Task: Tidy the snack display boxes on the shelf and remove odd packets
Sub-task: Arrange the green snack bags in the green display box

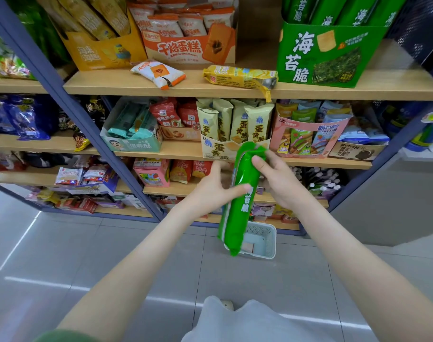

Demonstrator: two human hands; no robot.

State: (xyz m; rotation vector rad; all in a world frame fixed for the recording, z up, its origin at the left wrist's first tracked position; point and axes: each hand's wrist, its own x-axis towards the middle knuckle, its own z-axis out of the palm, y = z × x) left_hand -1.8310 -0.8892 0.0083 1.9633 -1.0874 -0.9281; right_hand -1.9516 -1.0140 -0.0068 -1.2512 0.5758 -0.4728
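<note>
Two bare forearms reach forward over the grey tiled floor (pixel 111 255), which lies open up to the shelf base.

The right hand (pixel 282 180) grasps the upper part of one long green foil packet (pixel 236 218), thumb on the front face. The left hand (pixel 214 191) has its fingers extended, with one digit laid across the packet's middle. The packet hangs near upright. In this view its lower end overlaps the left rim of one pale perforated plastic basket (pixel 267 236) on the floor.

Its top end crosses the front of the cream cardboard display box (pixel 216 151), which holds four upright cream packets.

Top wooden shelf board (pixel 161 91):
- Two loose packets at the front edge: white-orange (pixel 158 72) and yellow (pixel 240 75).
- Three display boxes behind: yellow (pixel 99 53), orange-white (pixel 185 49) and green (pixel 321 55).
- A gap separates the last two boxes.
</note>
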